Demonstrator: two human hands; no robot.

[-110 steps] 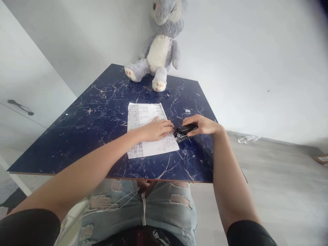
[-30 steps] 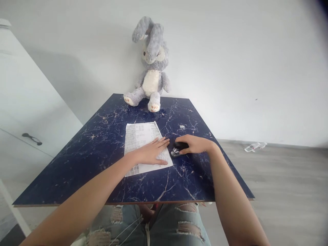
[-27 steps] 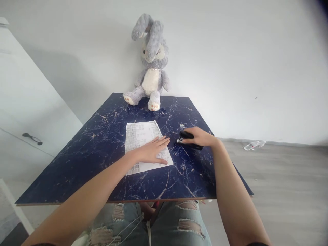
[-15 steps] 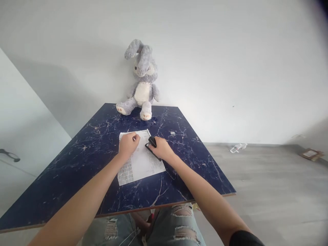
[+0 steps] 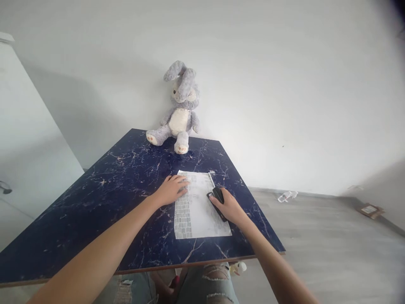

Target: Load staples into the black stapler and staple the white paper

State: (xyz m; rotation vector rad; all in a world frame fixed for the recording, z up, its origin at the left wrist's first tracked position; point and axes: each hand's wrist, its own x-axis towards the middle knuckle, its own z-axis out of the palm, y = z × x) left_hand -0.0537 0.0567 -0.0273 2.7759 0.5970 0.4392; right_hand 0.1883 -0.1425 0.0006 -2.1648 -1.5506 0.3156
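So, it's the right hand (image 5: pixel 230 205) with the black stapler (image 5: pixel 217 196), fingers wrapped firmly around it! The stapler sits inside that grip, its front end showing beyond the thumb, over the right side of the printed paper (image 5: pixel 201 215); whether it touches the page, can't tell from here. Across on the other side, the left hand (image 5: pixel 172 190) lies flat and loose, clasping nothing, fingertips on the paper's left edge. The paper is between them, on the blue marbled table (image 5: pixel 136 240). And the count: two hands, one stapler, one top sheet, any beneath it impossible to tell, one table, and one grey plush rabbit (image 5: pixel 179 120) seated at the back!
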